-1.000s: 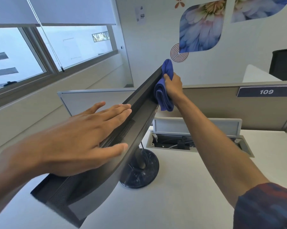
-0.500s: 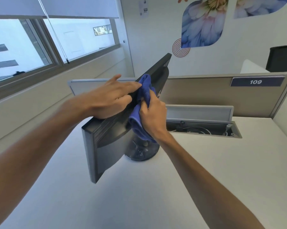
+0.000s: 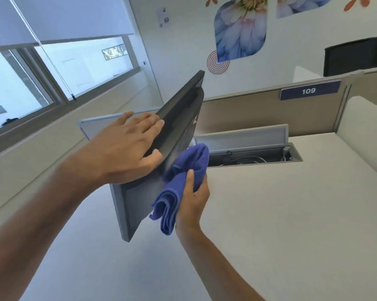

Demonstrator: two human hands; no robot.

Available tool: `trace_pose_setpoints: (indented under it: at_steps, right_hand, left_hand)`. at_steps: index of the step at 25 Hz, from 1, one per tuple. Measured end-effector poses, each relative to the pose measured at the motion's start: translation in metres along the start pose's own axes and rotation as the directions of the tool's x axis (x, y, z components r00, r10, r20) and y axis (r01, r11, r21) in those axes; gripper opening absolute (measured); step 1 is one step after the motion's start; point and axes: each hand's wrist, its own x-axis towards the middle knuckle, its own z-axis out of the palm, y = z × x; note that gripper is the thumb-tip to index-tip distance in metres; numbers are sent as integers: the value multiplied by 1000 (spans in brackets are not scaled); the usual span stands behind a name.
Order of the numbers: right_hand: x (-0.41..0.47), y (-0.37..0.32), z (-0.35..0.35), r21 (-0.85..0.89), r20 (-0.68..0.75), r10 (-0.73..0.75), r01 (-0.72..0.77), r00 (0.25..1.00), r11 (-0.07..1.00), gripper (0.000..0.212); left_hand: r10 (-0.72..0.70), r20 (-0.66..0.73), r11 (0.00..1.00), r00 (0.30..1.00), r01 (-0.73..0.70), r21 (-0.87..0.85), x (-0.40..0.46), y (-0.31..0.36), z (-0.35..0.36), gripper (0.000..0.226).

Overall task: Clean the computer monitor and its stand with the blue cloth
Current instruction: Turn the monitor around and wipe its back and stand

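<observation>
Nearest me, both bare forearms reach out over the white desk (image 3: 280,213), and between them the monitor (image 3: 178,118) stands turned almost edge-on, its grey side frame facing this way. The right hand (image 3: 194,198) has its fingers curled tight around the folded blue cloth (image 3: 178,183), thumb pressed across the top fold; the cloth's upper bunch sits against the lower back of the monitor, roughly where the stand should join — the stand itself is hidden behind cloth and panel, so I cannot say whether it is being touched. The left hand (image 3: 131,146) lies flat over the monitor's top edge, fingers spread fairly wide and thumb hooked underneath, steadying it rather than gripping anything. What has changed in the last second is plain enough: the cloth was up at the far top corner, then slid along the top edge toward the middle, and now it has dropped below the edge onto the rear face. I judge the top rim done and the wiping moving on to the back and then the stand, with the screen side still unaccounted for from here. Beyond the hands, an open cable tray (image 3: 248,157) is sunk into the desk, and behind it a beige partition (image 3: 259,114) carries a blue plate reading 109.
</observation>
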Motion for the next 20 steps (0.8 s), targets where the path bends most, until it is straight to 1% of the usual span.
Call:
trace_pose_setpoints:
  at_steps: [1,2,3,4,5,6,7,8,9,10,12,13,15,18,20]
  right_hand:
    - [10,6,1,21,-12,90,-90,996,996,33]
    - [17,14,5,38,33,155,-156,987,987,34]
    - [22,25,9,-2,114,173,-174,978,985,36]
    - [24,34,15,-45,211,198,-193,957,980,39]
    - [25,47,21,-38,310,196,-194,930,980,44]
    - [25,61,21,-53,332,126,-115,935,992,51]
    - [30,69,20,-46,325,101,-91,940,995,60]
    - [36,59,25,-76,320,123,-104,939,992,69]
    - [46,58,29,-102,286,137,-112,948,988,73]
    - [52,50,30,-76,273,153,-137,950,988,68]
    - [73,49,34,-70,258,117,-102,959,992,55]
    - [86,53,37,-70,241,113,-99,964,993,52]
    - [112,55,42,-88,215,100,-82,972,993,55]
    - [150,60,47,-128,178,60,-37,982,991,70]
    - [182,62,48,-147,169,53,-28,984,989,63]
  left_hand:
    - [6,-17,995,1000,-5,95,-6,13,-1,91]
    - [14,-29,987,999,-9,162,-13,28,5,89]
    - [25,-40,977,999,-16,214,-18,43,15,83]
    - [33,-47,974,998,-22,228,-23,56,28,77]
    - [25,-17,974,1000,-21,224,-25,65,41,70]
    - [-7,43,973,999,-3,232,-27,70,53,66]
    - [-48,71,972,996,31,231,-28,71,64,66]
    - [-63,57,974,996,49,219,-27,68,73,69]
    - [-67,37,980,997,59,191,-27,65,81,71]
    - [-59,-1,986,998,58,158,-27,64,85,72]
    - [-47,-62,988,997,55,142,-23,65,87,77]
    - [-43,-69,987,997,53,152,-20,65,86,79]
    - [-34,-78,986,996,46,161,-11,63,84,80]
    - [-8,-46,980,999,17,200,4,57,80,79]
    - [8,-26,975,1000,-2,222,12,51,78,77]
